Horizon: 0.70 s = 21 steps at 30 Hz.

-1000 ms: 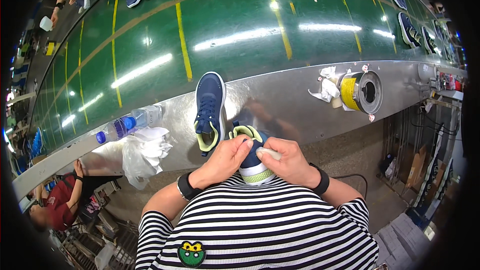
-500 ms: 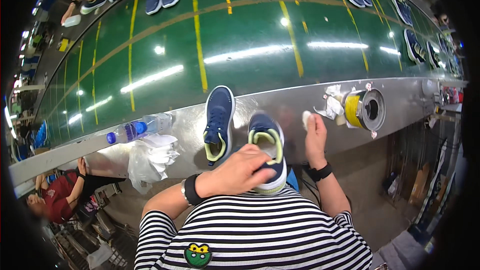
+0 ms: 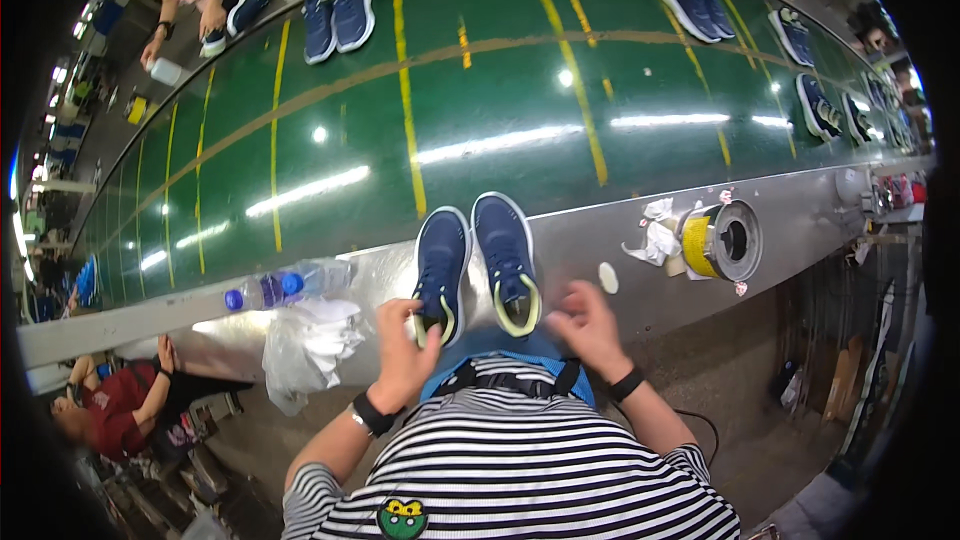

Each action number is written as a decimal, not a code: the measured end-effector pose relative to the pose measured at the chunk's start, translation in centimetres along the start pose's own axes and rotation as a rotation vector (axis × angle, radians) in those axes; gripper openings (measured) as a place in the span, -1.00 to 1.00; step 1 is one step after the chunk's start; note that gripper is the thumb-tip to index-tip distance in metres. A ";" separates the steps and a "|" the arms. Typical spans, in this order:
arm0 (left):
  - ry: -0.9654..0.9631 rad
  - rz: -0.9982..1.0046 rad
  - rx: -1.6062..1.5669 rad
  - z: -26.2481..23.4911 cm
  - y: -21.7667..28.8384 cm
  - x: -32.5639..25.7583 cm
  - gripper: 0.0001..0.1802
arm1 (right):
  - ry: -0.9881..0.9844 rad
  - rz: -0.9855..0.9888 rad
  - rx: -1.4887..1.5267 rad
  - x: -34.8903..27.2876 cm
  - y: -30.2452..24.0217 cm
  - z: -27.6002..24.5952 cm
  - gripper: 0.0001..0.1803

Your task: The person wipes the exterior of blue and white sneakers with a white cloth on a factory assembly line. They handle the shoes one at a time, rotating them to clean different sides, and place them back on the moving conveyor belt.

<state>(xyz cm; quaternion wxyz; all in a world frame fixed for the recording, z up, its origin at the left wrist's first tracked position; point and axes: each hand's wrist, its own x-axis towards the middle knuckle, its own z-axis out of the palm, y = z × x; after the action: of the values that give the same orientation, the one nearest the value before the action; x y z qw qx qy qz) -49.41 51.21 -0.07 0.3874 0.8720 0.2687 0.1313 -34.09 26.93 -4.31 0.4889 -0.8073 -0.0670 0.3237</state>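
Two navy sneakers with white soles and pale green linings stand side by side on the metal ledge, toes pointing away from me. My left hand (image 3: pixel 402 352) grips the heel of the left sneaker (image 3: pixel 440 262), thumb and fingers either side of its collar. The right sneaker (image 3: pixel 503 252) stands untouched. My right hand (image 3: pixel 588 328) hovers just right of its heel, empty, with the fingers bent and apart. Beyond that hand a small white oval pad (image 3: pixel 608 278) lies on the ledge.
A green conveyor belt (image 3: pixel 510 165) carries more navy sneakers (image 3: pixel 692 6) along its far side. On the ledge are a yellow-and-silver tin (image 3: pixel 718 242), crumpled white paper (image 3: pixel 655 240), plastic bottles (image 3: pixel 265 290) and a bag of white paper (image 3: pixel 312 340). Co-workers are at the left.
The right sneaker has gone from against my body to beside the left one. My left hand has let it go and moved to the left sneaker; my right hand has put down the white pad.
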 end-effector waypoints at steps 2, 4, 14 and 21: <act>-0.113 -0.175 0.100 2.0 -5.5 -0.9 -0.32 | -0.197 -0.147 -0.050 0.2 -0.6 2.7 -0.25; -0.325 -0.393 -0.394 4.5 -7.7 -0.8 -0.25 | 0.047 -0.222 -0.248 1.2 1.7 6.4 -0.25; -0.354 -0.379 -0.766 17.0 0.7 20.2 -0.32 | 0.309 -0.171 -0.344 21.5 -3.5 -2.2 -0.23; -0.609 -0.410 -0.487 18.3 -0.8 26.2 -0.01 | 0.318 -0.183 -0.153 24.4 -4.6 -4.5 -0.35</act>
<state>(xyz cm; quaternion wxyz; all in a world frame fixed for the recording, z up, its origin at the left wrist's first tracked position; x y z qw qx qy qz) -20.15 55.54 -12.35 0.6613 0.6829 0.2707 -0.1519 -11.44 36.31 -10.22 0.4579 -0.8736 -0.0862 0.1402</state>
